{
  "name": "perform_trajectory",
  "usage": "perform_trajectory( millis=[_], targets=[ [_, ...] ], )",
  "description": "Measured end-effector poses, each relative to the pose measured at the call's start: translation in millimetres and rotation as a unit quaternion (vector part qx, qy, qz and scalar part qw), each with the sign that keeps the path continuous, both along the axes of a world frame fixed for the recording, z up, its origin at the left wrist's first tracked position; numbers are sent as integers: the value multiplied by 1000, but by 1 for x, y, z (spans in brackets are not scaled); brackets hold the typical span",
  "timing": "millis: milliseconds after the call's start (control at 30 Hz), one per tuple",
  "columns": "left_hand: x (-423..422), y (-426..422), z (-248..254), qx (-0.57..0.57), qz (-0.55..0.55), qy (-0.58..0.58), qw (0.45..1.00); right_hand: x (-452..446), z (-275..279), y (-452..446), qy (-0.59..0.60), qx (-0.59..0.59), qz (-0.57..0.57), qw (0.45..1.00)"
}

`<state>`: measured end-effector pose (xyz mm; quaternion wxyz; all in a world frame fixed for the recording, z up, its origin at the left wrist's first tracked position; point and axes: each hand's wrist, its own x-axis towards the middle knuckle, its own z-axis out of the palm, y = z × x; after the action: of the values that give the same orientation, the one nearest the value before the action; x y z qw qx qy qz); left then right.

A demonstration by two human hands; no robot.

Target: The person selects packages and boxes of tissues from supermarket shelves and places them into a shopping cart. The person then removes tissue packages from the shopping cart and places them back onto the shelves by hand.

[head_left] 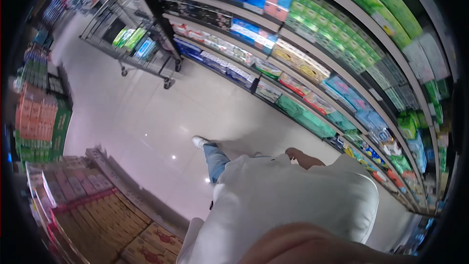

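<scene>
My right hand [304,159] shows past the edge of my white shirt [278,195], hanging beside my body over the floor. It is small and blurred, so its fingers and anything in them cannot be made out. The lower shelves with packs of tissues [305,117] are nearest to it, with a gap between. My left hand is out of sight, on the side where the white sleeve [193,234] comes down. One leg in blue jeans [215,161] with a white shoe [199,141] reaches forward on the floor.
A metal shopping cart [151,66] holding green and blue packs stands ahead by the shelf end. Tall shelves of boxed and bagged tissues [332,29] line the right. Stacked cartons [102,220] and a pink-and-green pile [36,122] flank the left. The pale floor [127,112] runs between.
</scene>
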<state>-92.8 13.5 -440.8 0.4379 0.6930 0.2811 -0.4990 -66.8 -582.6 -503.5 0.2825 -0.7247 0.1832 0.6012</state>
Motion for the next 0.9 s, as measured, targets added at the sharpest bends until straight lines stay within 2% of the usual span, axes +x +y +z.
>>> perform_trajectory(
  millis=[33,67,100,133,167,200,233,267,300,333,367,400,433,467,500,533,600,667,733,767,800,833,900],
  targets=[
    [7,17,-1,3,32,-5,999,67,26,0,-63,-70,-125,988],
    [22,35,-5,4,65,-15,998,131,57,5,-147,-48,-167,974],
    [36,52,-8,-3,113,-33,993,187,68,2,-194,20,-274,942],
    [56,72,-10,-12,158,-58,986,246,43,5,-258,-30,-250,933],
    [75,99,-24,-50,232,-122,964,307,63,29,-264,-80,-219,936],
    [106,120,-8,8,208,-178,962,363,88,54,-299,-116,-108,941],
    [129,137,-7,-29,312,-205,927,423,59,65,-257,-114,16,959],
    [155,153,16,-27,368,-192,909,482,27,75,-225,-103,140,959],
    [176,167,35,-24,382,-213,899,521,92,147,-235,-127,10,964],
    [196,181,47,-23,395,-235,888,578,89,197,-244,-144,143,948],
    [210,198,48,-21,401,-230,887,616,106,260,-331,-136,178,917],
    [223,211,44,-26,406,-222,886,647,110,322,-492,-118,357,785],
    [230,219,39,-32,411,-212,886,669,115,395,-519,-78,163,835],
    [233,225,34,-31,413,-204,887,682,131,469,-499,62,64,862],
    [236,234,28,-13,374,-147,916,670,183,548,-405,195,-51,892],
    [240,246,19,7,334,-91,938,659,205,614,-356,283,-60,889],
    [241,261,-15,7,299,-55,953,616,238,717,-356,377,42,854],
    [248,264,-34,-21,347,-95,933,556,252,779,-336,436,197,811],
    [264,264,-23,-7,346,-101,933,500,255,798,-333,492,375,711],
    [273,266,-17,-4,346,-100,933,477,237,801,-277,507,466,670],
    [286,271,-16,-2,343,-100,934,470,248,793,-140,489,557,657],
    [297,278,-20,1,335,-96,937,477,252,767,-141,520,547,641],
    [330,295,-19,5,314,-83,946,524,226,784,-3,505,470,724]
  ],
)
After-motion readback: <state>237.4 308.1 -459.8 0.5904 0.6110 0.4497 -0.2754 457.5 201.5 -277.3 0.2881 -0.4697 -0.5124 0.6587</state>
